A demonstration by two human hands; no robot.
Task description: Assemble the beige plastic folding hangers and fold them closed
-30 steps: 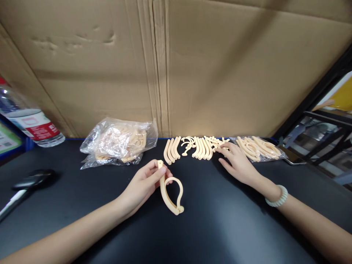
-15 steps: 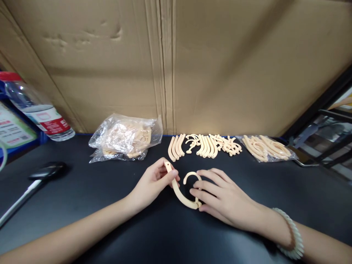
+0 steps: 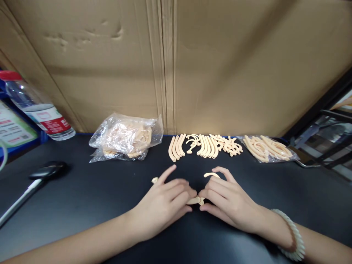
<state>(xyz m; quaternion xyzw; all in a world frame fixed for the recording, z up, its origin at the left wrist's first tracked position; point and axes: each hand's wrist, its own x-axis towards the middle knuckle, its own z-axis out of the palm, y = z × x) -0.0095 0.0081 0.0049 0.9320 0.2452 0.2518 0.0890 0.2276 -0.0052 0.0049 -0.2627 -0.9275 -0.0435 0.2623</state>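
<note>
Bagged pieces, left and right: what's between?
Loose curved bars and small pieces, in alternating groups on the table, as the head view shows.

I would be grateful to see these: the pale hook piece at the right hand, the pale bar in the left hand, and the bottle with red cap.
Hook piece (image 3: 211, 175): head view, its exposed curved end.
Pale bar (image 3: 194, 200): head view, its short uncovered section.
Bottle (image 3: 46, 117): head view, its labelled side.

No text legible. Bottle (image 3: 33, 96) beyond left hand (image 3: 162, 207), far left: label (image 3: 53, 121) print blurred. Card (image 3: 16, 126) nearby: printed lines unreadable.
</note>
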